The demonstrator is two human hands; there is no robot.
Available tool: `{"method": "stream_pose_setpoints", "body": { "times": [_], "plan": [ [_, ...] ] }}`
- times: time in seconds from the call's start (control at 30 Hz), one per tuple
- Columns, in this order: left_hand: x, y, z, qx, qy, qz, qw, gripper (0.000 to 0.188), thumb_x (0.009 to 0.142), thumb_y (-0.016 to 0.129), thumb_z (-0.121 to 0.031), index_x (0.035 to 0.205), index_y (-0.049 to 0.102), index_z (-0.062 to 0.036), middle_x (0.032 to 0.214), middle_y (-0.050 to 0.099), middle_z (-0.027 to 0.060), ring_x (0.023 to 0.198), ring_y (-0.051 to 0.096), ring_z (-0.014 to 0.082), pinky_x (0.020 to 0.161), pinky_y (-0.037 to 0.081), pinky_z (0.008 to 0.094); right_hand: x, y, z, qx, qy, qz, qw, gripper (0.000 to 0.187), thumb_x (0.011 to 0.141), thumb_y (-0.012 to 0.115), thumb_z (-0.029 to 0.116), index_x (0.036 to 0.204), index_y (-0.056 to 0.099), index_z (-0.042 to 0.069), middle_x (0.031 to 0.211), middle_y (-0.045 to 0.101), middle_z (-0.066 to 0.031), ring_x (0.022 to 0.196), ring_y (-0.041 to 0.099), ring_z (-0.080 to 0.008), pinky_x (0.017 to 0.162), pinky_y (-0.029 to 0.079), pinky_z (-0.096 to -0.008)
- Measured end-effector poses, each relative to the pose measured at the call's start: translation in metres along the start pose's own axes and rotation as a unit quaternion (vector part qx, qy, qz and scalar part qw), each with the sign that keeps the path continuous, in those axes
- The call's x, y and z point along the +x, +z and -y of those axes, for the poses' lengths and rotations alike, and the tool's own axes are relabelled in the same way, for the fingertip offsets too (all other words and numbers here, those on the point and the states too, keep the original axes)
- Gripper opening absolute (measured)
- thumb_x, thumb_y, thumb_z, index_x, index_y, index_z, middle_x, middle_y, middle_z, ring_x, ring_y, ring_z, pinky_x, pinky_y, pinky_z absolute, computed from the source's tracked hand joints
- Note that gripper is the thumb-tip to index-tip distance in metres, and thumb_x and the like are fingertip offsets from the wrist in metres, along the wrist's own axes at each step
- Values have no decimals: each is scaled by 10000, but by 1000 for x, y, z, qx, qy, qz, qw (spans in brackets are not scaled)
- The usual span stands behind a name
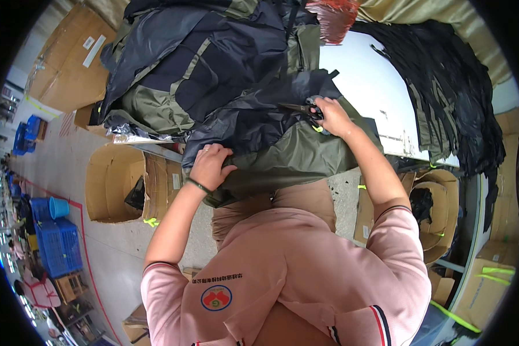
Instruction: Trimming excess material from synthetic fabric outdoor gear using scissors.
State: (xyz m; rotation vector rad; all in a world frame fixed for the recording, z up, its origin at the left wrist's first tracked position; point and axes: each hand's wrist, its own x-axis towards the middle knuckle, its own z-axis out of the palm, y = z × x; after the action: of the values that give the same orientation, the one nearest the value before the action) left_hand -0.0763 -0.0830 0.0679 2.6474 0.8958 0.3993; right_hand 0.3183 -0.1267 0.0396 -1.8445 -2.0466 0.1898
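Note:
My right hand (332, 117) is closed round a pair of scissors (298, 108), whose dark blades point left over the cloth. Beneath them spreads a black and olive-green piece of sewn fabric (294, 151), draped over the near table edge toward my lap. On the left part of this fabric rests my left hand (210, 165), its thumb apart from the fingers and a ring on one finger. Part of its fingertips is hard to make out against the dark cloth.
A large heap of black and green fabric pieces (213, 63) covers the table's left and back. Dark strips (444, 86) hang over its right side beside the white tabletop (366, 75). Open cardboard boxes stand left (112, 184) and right (444, 202). Red plastic (333, 20) lies at the back.

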Motion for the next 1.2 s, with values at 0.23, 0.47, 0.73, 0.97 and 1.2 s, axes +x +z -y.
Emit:
{"method": "stream_pose_setpoints", "body": {
  "times": [0.23, 0.47, 0.73, 0.97, 1.2],
  "plan": [
    [-31, 40, 47, 61, -146, 106, 982, 395, 648, 798, -267, 967, 600, -144, 994, 565, 73, 1021, 516, 285, 840, 385, 428, -35, -10, 4, 136, 102, -24, 985, 307, 706, 726, 37, 930, 516, 38, 823, 561, -146, 795, 551, -329, 742, 455, -383],
    [-28, 56, 72, 47, -150, 193, 968, 367, 639, 798, -215, 941, 603, -141, 926, 589, 79, 1009, 538, 288, 806, 400, 422, -48, -41, -1, 198, 177, 28, 964, 303, 726, 742, 31, 960, 550, 16, 739, 566, -110, 685, 508, -149, 683, 455, -303],
    [-36, 64, 70, 16, -77, 79, 994, 407, 627, 794, -171, 969, 579, -119, 874, 578, 60, 894, 546, 288, 767, 408, 415, -49, -45, 14, 285, 195, -14, 938, 214, 777, 662, -42, 947, 546, 15, 880, 618, -21, 930, 600, -104, 777, 511, -255],
    [-29, 82, 103, -86, -65, 130, 986, 305, 612, 804, -170, 816, 589, -102, 793, 572, 79, 803, 561, 306, 694, 448, 395, -36, 4, 14, 76, 29, -4, 997, 271, 686, 710, 49, 874, 515, 70, 836, 586, -139, 855, 563, -355, 758, 435, -421],
    [-32, 20, 70, -200, 64, -40, 977, 279, 663, 740, -33, 740, 475, -67, 784, 539, 68, 753, 557, 244, 688, 446, 346, -50, -34, 17, 395, 194, -1, 898, 251, 745, 696, -38, 915, 527, 39, 789, 529, 7, 760, 509, -96, 698, 451, -284]
  ]
}}
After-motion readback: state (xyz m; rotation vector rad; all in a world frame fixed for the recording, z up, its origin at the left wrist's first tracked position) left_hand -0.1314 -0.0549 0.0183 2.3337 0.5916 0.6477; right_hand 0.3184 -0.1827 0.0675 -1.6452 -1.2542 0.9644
